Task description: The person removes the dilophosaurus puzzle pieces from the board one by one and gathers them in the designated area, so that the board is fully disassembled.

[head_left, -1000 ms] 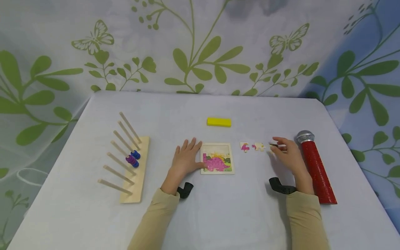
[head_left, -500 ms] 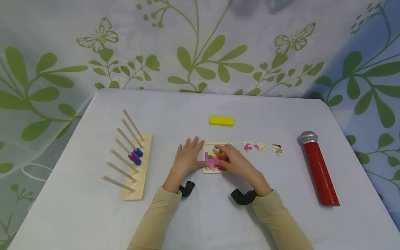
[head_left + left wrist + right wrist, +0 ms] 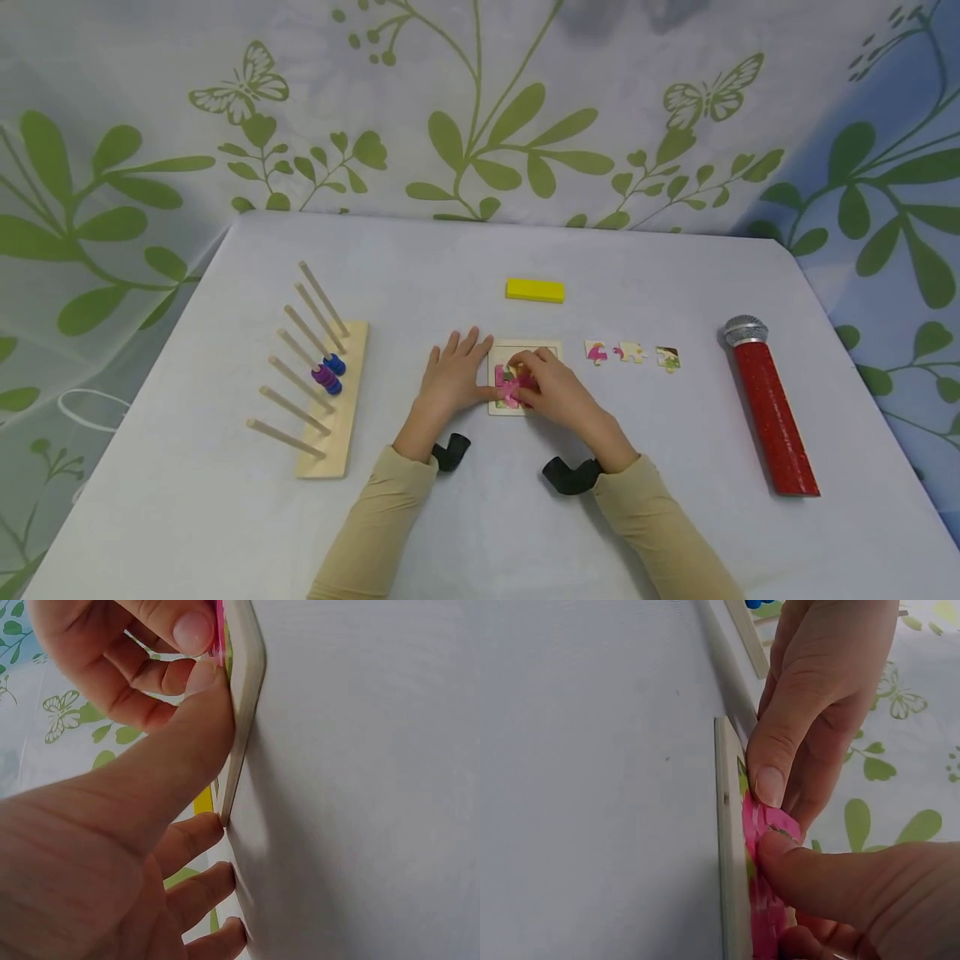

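The small wooden jigsaw puzzle (image 3: 551, 344) lies in its framed tray, its pink picture partly covered by both hands. My left hand (image 3: 450, 382) is spread beside the tray's left side, thumb resting on the pink pieces; in the left wrist view its other fingertips (image 3: 225, 937) touch the tabletop. Over the puzzle, my right hand (image 3: 558, 392) pinches a pink puzzle piece (image 3: 784, 820), which tilts up from the picture in the right wrist view, near the left thumb (image 3: 771, 784). Three loose puzzle pieces, one pink (image 3: 596, 352), one pale (image 3: 630, 352) and one green-brown (image 3: 667, 359), lie right of the tray.
A wooden peg rack (image 3: 348, 400) with blue and purple rings (image 3: 327, 379) stands left. A yellow block (image 3: 535, 290) lies behind the tray. The red microphone (image 3: 772, 417) lies at the right. A leaf-print cloth (image 3: 525, 108) hangs behind the white table (image 3: 480, 533).
My right hand has moved left from beside the loose pieces to over the puzzle, then slightly further left. My left hand stays beside the tray. The view has shifted slightly.
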`<action>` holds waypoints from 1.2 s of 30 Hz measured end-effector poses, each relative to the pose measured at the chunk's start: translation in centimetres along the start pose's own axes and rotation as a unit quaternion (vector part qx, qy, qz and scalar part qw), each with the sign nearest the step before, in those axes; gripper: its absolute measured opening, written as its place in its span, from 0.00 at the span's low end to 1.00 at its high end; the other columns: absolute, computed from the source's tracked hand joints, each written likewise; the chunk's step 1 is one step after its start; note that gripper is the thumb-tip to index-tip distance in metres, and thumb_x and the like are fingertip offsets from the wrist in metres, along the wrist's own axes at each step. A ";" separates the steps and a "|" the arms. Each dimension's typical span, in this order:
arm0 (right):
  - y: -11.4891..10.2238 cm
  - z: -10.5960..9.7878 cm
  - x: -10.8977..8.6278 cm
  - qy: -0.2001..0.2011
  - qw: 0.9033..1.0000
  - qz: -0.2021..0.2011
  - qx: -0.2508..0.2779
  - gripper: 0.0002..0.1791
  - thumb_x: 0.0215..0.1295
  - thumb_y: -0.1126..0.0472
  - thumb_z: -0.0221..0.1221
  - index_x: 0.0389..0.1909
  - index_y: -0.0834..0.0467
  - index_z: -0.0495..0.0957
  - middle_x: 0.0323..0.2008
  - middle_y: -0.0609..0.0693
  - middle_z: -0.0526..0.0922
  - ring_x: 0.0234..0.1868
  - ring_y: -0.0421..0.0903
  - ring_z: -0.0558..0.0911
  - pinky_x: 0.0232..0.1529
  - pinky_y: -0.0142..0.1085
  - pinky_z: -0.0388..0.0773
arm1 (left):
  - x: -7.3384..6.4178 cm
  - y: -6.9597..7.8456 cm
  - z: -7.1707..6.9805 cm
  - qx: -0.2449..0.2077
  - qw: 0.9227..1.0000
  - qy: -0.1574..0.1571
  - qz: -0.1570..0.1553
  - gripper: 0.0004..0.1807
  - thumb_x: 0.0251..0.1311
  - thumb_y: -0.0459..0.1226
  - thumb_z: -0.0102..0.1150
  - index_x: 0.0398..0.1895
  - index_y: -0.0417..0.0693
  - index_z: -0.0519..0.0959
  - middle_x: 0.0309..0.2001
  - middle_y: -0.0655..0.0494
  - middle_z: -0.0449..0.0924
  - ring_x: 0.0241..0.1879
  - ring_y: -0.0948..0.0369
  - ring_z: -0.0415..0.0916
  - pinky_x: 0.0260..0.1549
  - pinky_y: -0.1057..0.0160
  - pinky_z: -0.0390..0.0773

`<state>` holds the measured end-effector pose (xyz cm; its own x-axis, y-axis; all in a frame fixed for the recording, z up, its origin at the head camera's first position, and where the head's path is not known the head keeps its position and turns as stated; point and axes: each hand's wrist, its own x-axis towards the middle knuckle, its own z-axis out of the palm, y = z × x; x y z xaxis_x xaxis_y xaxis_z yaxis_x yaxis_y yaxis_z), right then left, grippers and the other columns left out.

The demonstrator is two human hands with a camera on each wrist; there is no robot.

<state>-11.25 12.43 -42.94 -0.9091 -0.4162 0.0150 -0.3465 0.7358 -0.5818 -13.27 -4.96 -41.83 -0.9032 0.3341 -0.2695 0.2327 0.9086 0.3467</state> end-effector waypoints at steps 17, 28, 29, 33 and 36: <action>0.3 -1.6 -0.3 0.007 1.000 0.023 -0.004 0.15 0.54 0.66 0.63 0.44 0.62 0.75 0.33 0.50 0.76 0.34 0.46 0.74 0.39 0.38 0.75 | 0.1 0.1 0.1 -0.004 1.000 -0.001 0.000 0.47 0.46 0.56 0.63 0.69 0.52 0.56 0.70 0.51 0.45 0.68 0.49 0.39 0.61 0.44 0.43; 6.5 -4.9 -5.1 0.031 0.998 0.049 0.021 0.15 0.58 0.70 0.57 0.47 0.65 0.72 0.36 0.55 0.73 0.36 0.49 0.71 0.36 0.43 0.71 | 0.1 -0.1 0.3 -0.002 1.000 -0.004 -0.007 0.47 0.46 0.56 0.63 0.69 0.53 0.54 0.70 0.52 0.44 0.68 0.49 0.37 0.62 0.44 0.42; 6.7 -5.0 -5.3 0.030 0.998 0.054 0.021 0.15 0.58 0.70 0.57 0.48 0.65 0.72 0.36 0.55 0.73 0.36 0.50 0.71 0.36 0.43 0.71 | 0.1 -0.1 0.3 -0.003 1.000 -0.005 -0.007 0.47 0.47 0.56 0.63 0.69 0.53 0.54 0.70 0.52 0.44 0.68 0.49 0.37 0.62 0.44 0.41; 7.2 -5.4 -5.7 0.027 0.997 0.068 0.019 0.15 0.58 0.69 0.58 0.47 0.64 0.72 0.37 0.56 0.73 0.36 0.50 0.71 0.37 0.43 0.71 | 0.2 0.0 0.3 -0.004 1.000 -0.006 -0.007 0.47 0.47 0.56 0.62 0.69 0.53 0.54 0.70 0.52 0.44 0.68 0.49 0.37 0.62 0.45 0.41; 7.4 -5.6 -5.9 0.030 0.997 0.069 0.021 0.16 0.57 0.69 0.59 0.47 0.64 0.73 0.36 0.57 0.74 0.34 0.49 0.70 0.35 0.42 0.70 | 0.2 0.0 0.4 -0.004 1.000 -0.009 -0.008 0.47 0.47 0.56 0.62 0.69 0.54 0.54 0.70 0.52 0.43 0.68 0.50 0.37 0.62 0.45 0.41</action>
<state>-9.73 23.31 -42.76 -0.9600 -0.2792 -0.0189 -0.2089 0.7599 -0.6155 -13.31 -4.79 -42.22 -0.9002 0.3244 -0.2905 0.2160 0.9119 0.3489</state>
